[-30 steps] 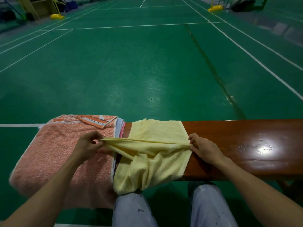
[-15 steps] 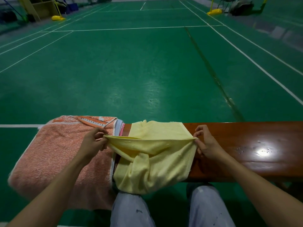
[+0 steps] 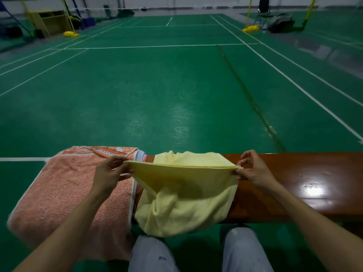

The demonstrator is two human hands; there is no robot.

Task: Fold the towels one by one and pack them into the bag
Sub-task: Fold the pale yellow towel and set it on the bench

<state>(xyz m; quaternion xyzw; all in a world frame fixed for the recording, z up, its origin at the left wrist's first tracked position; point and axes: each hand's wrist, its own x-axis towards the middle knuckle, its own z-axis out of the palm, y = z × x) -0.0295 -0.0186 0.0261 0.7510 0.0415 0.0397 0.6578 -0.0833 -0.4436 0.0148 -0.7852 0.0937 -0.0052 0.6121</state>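
Head view, the only one I have. The yellow towel (image 3: 186,203) sits at six o'clock in the picture, draped over the near edge of the wooden bench (image 3: 294,173), with its lower part bunched and hanging toward my knees. Its top hem is pulled into a straight, taut line between the hands.

The left hand (image 3: 109,177), at about eight o'clock, pinches the hem's left corner between thumb and curled fingers. The right hand (image 3: 253,171), at about four o'clock, nips the right corner with thumb and forefinger, and its other fingers arch loosely above, holding nothing.

I judge the cloth light, soft and limp (terry, by the look of it). It has no stiffness, so any part left unheld will sag and crumple as the middle does now. It should not be slippery. The corners look like the right places to hold, since a grip there keeps an edge true for the fold.

An orange towel (image 3: 68,193) lies flat at nine o'clock of the yellow one, just beside it. I cannot make out a bag near the hands.
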